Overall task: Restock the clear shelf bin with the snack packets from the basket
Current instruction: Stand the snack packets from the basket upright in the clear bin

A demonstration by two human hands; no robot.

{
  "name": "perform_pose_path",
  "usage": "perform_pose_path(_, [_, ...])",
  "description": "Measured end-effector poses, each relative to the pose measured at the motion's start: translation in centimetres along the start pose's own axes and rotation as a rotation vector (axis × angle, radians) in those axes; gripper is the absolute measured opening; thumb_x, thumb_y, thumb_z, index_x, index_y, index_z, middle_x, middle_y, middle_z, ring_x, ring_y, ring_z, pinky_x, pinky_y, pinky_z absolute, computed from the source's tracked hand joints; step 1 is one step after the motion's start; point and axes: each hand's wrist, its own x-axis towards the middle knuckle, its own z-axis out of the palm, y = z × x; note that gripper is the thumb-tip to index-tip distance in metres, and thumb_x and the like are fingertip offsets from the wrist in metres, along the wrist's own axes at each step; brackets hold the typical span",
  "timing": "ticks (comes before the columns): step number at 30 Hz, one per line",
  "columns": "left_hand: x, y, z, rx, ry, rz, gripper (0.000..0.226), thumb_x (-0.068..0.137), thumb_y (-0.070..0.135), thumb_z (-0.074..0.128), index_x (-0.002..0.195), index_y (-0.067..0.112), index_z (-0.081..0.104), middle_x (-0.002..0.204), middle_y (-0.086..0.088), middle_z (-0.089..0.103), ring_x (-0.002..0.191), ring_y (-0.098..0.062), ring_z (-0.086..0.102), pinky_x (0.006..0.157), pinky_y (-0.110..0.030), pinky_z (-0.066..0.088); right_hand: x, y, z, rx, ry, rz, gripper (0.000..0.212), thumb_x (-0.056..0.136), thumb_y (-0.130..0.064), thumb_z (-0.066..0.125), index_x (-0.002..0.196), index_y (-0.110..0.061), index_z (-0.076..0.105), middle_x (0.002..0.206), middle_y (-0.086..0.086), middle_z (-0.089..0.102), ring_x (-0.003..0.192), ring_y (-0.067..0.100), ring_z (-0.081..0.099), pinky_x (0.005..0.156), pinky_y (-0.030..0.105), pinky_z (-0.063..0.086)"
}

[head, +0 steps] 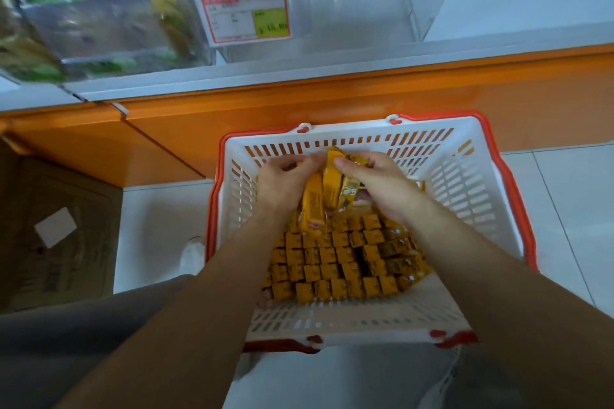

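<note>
Grip: left hand [282,183] and right hand [372,181] clasp one bundle of yellow snack packets [327,189] above white basket [465,176]. Clear shelf bin [365,10] well above. Risk: loose middle packets slipping out during lift.

Shop aisle, price tag [245,14] on clear shelf bin [365,3], shopping basket [465,176]

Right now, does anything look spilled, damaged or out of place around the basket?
Nothing stands out. The left hand and right hand grip a bunch of yellow snack packets over the basket; the rest stand in rows inside it. No packet lies on the floor, and the clear shelf bin looks intact.
</note>
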Motion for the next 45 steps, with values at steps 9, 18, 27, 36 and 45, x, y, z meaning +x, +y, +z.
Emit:
perform_pose_path(9, [-2.0,-2.7,1.1,-0.251,-0.004,-0.320,0.018,0.088,0.034,0.077,0.095,0.018,0.079,0.098,-0.008,0.080,0.095,-0.030,0.076,0.095,-0.050,0.058,-3.2,3.1,3.1,0.022,0.110,0.197,0.016,0.086,-0.046,0.072,0.097,-0.034,0.077,0.101,-0.004,0.077,0.097,0.021,0.072,0.089,0.050,0.059])
perform_pose_path(18, [-2.0,-6.8,1.3,0.198,-0.160,-0.227,0.049,0.081,0.059,0.077,0.114,0.025,0.065,0.102,0.023,0.049,0.089,0.005,0.046,0.067,-0.018,0.034,-3.9,6.5,1.4,-0.085,0.056,0.250,0.020,0.083,-0.048,0.076,0.096,-0.033,0.076,0.070,-0.015,0.070,0.069,0.010,0.062,0.072,0.034,0.058])
perform_pose_path(27, [-2.4,-8.8,0.4,0.231,-0.292,-0.329,0.070,0.079,0.046,0.083,0.138,0.025,0.052,0.130,0.002,0.061,0.118,-0.018,0.058,0.093,-0.034,0.046,-4.2,7.5,2.2,-0.336,0.020,0.318,0.023,0.090,-0.039,0.068,0.109,-0.028,0.066,0.100,0.001,0.071,0.091,0.019,0.069,0.073,0.044,0.061])
perform_pose_path(36, [-3.4,-9.0,-1.7,0.206,-0.636,-0.318,0.092,0.076,-0.013,0.079,0.144,0.034,0.037,0.121,0.012,0.059,0.116,-0.015,0.062,0.086,-0.033,0.059,-5.5,7.3,1.2,-0.338,-0.110,0.340,0.050,0.088,0.000,0.070,0.131,-0.020,0.055,0.105,0.008,0.072,0.092,0.027,0.071,0.081,0.041,0.059])
perform_pose_path(45, [-3.7,-9.2,-0.9,0.125,-0.185,-0.230,0.059,0.077,0.045,0.086,0.130,0.029,0.065,0.129,-0.003,0.064,0.116,-0.019,0.062,0.098,-0.038,0.053,-5.0,7.4,1.8,-0.042,0.054,0.316,0.049,0.080,-0.018,0.084,0.123,-0.017,0.061,0.107,0.005,0.073,0.094,0.019,0.074,0.076,0.032,0.061])
